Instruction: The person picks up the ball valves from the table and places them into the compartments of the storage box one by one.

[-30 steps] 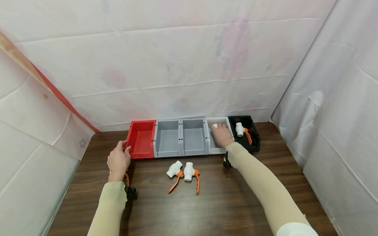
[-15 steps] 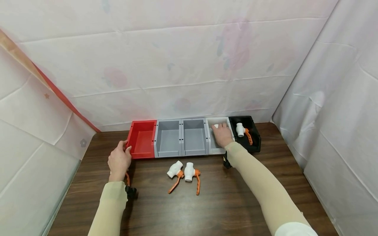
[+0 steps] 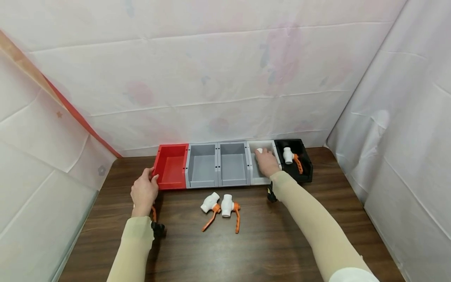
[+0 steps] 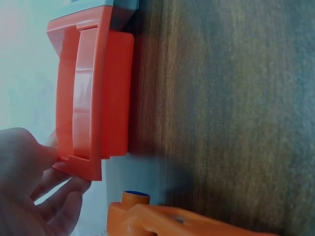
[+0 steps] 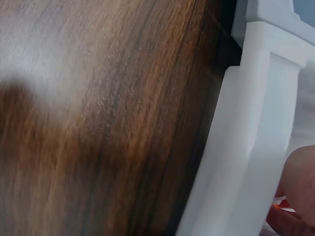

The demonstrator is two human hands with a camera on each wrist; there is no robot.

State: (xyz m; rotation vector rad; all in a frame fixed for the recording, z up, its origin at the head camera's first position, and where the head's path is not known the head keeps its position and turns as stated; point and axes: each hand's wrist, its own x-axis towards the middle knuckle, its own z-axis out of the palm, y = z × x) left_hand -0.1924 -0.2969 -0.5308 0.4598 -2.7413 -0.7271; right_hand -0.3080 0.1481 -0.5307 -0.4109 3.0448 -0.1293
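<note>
My left hand grips the left wall of the red bin; in the left wrist view the thumb of that hand lies against the red bin, fingers beneath its rim. Inside the white bin, my right hand holds a valve, whose white end shows past the fingertips. The right wrist view has the hand behind the white bin's front wall, with a bit of orange between the fingers; most of that valve is hidden.
Two grey bins stand between the red and white ones. The black bin at the right holds a valve. Two valves lie on the table in front. An orange handle is beside my left wrist.
</note>
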